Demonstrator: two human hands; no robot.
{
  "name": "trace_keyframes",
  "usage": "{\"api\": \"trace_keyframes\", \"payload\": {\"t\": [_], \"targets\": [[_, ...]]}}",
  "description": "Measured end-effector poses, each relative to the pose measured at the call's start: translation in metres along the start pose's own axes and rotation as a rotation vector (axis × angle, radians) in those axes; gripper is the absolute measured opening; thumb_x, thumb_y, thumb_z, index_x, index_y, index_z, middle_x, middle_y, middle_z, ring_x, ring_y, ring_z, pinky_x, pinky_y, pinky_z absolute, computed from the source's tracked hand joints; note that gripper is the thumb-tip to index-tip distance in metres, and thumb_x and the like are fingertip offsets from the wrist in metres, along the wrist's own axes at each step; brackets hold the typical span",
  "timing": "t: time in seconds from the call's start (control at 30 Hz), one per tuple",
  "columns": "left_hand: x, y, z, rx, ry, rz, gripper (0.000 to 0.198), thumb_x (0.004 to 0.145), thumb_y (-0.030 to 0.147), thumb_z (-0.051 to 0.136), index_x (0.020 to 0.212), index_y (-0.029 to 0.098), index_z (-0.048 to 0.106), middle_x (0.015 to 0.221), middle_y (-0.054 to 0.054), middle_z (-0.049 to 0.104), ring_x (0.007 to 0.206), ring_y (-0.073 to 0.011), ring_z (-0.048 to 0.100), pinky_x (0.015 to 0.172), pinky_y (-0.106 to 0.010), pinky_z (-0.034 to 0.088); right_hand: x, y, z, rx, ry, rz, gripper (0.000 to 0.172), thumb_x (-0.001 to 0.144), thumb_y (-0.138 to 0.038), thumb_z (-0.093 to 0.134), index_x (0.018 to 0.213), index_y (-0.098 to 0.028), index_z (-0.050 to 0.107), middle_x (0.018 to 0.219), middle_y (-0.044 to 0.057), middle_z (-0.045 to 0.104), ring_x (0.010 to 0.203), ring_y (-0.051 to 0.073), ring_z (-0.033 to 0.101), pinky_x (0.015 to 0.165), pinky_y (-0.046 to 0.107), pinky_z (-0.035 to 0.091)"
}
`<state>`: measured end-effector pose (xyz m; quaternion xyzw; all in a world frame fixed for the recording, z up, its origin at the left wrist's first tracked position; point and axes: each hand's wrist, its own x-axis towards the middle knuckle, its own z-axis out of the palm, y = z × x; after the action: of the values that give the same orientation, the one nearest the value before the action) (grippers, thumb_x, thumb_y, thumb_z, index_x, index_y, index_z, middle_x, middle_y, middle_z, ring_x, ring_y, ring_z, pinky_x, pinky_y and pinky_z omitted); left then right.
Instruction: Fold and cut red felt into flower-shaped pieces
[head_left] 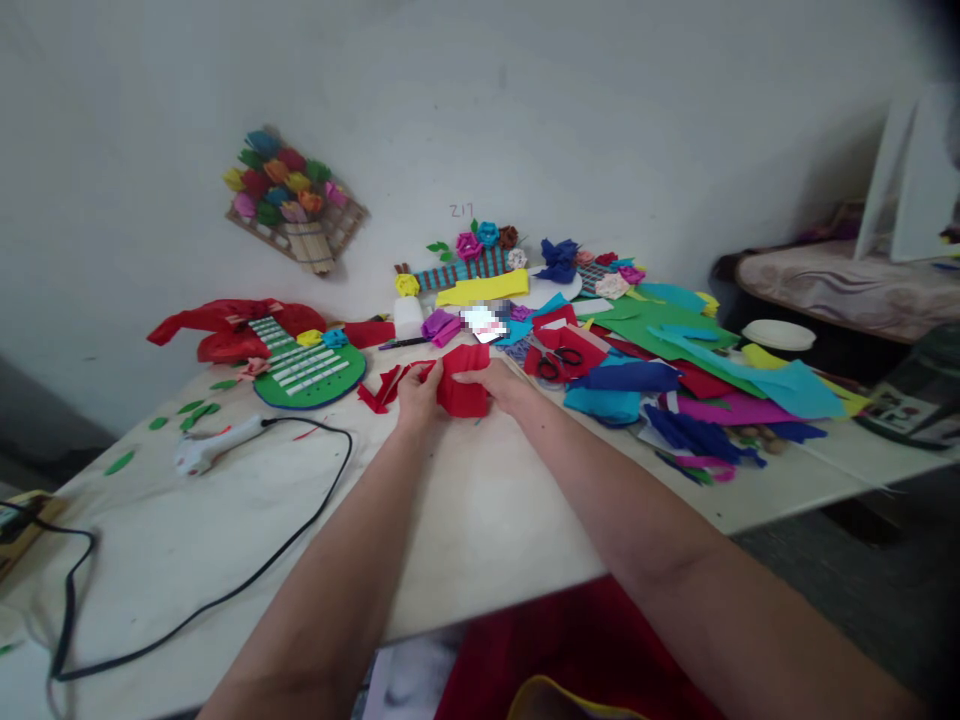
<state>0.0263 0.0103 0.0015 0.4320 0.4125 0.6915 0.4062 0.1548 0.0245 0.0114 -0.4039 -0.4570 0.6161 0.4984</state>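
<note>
A piece of red crepe paper [466,392] is stretched between my two hands, just above the pale table. My left hand [418,395] pinches its left side. On the right side, my right hand [496,384] grips it with the thumb lying across the front; the other fingers are mostly hidden behind. Crumpled red scraps [381,390] lie just left of my left hand. Beyond my hands are a black pen [403,343] and a folded purple paper [441,327]. Black-handled scissors [559,362] rest on red paper to the right.
A glue gun [225,443] lies at left, its black cord [300,540] looping over the table. Behind it sits a green guitar-shaped craft [311,375]. Colored paper sheets [667,335] pile up at right, near a white bowl [778,335] and a dark jar [919,390]. Paper tulips [281,185] hang on the wall.
</note>
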Motion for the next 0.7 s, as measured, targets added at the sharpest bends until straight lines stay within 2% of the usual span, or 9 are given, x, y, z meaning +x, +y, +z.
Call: {"api": "trace_keyframes", "payload": {"t": [0.13, 0.23, 0.37, 0.5, 0.63, 0.7], "targets": [[-0.005, 0.015, -0.004, 0.099, -0.047, -0.092, 0.04, 0.057, 0.05, 0.07, 0.058, 0.014, 0.053, 0.047, 0.003, 0.048, 0.041, -0.0075, 0.043, 0.041, -0.021, 0.033, -0.001, -0.005, -0.007, -0.047, -0.029, 0.026, 0.027, 0.049, -0.013, 0.077, 0.074, -0.013, 0.065, 0.073, 0.005, 0.069, 0.073, 0.019, 0.064, 0.076, 0.035, 0.05], [-0.005, 0.02, -0.01, 0.171, -0.147, -0.137, 0.042, 0.059, 0.054, 0.067, 0.062, 0.013, 0.059, 0.05, 0.001, 0.052, 0.042, -0.0096, 0.046, 0.041, -0.022, 0.033, 0.0, -0.006, -0.012, -0.082, -0.089, 0.039, 0.029, 0.049, -0.013, 0.077, 0.076, -0.014, 0.067, 0.074, 0.005, 0.07, 0.075, 0.019, 0.064, 0.077, 0.036, 0.049], [-0.001, 0.018, -0.016, 0.171, -0.231, -0.162, 0.039, 0.058, 0.051, 0.069, 0.062, 0.013, 0.061, 0.056, -0.002, 0.057, 0.049, -0.0113, 0.05, 0.045, -0.023, 0.034, 0.001, -0.005, -0.017, -0.1, -0.249, 0.08, 0.03, 0.048, -0.012, 0.077, 0.076, -0.014, 0.068, 0.074, 0.007, 0.07, 0.078, 0.021, 0.064, 0.077, 0.035, 0.049], [-0.002, 0.015, -0.018, 0.204, -0.339, -0.138, 0.036, 0.061, 0.048, 0.069, 0.06, 0.014, 0.057, 0.055, -0.001, 0.055, 0.049, -0.0098, 0.047, 0.046, -0.022, 0.032, -0.001, -0.005, -0.019, -0.124, -0.369, 0.093, 0.032, 0.047, -0.011, 0.077, 0.078, -0.014, 0.068, 0.074, 0.006, 0.07, 0.079, 0.021, 0.064, 0.077, 0.034, 0.049], [-0.001, 0.01, -0.016, 0.427, -0.354, -0.029, 0.04, 0.066, 0.053, 0.062, 0.056, 0.015, 0.051, 0.047, 0.004, 0.042, 0.043, -0.0067, 0.033, 0.041, -0.021, 0.021, -0.003, -0.006, -0.017, -0.15, -0.373, 0.094, 0.035, 0.047, -0.011, 0.077, 0.08, -0.013, 0.068, 0.074, 0.006, 0.07, 0.076, 0.02, 0.064, 0.077, 0.034, 0.049], [0.0, 0.008, -0.014, 0.517, -0.341, 0.026, 0.042, 0.067, 0.054, 0.06, 0.054, 0.016, 0.049, 0.047, 0.004, 0.04, 0.043, -0.0069, 0.032, 0.041, -0.022, 0.02, -0.003, -0.006, -0.017, -0.16, -0.36, 0.088, 0.035, 0.047, -0.012, 0.078, 0.081, -0.013, 0.068, 0.073, 0.006, 0.07, 0.076, 0.02, 0.063, 0.076, 0.034, 0.049]]}}
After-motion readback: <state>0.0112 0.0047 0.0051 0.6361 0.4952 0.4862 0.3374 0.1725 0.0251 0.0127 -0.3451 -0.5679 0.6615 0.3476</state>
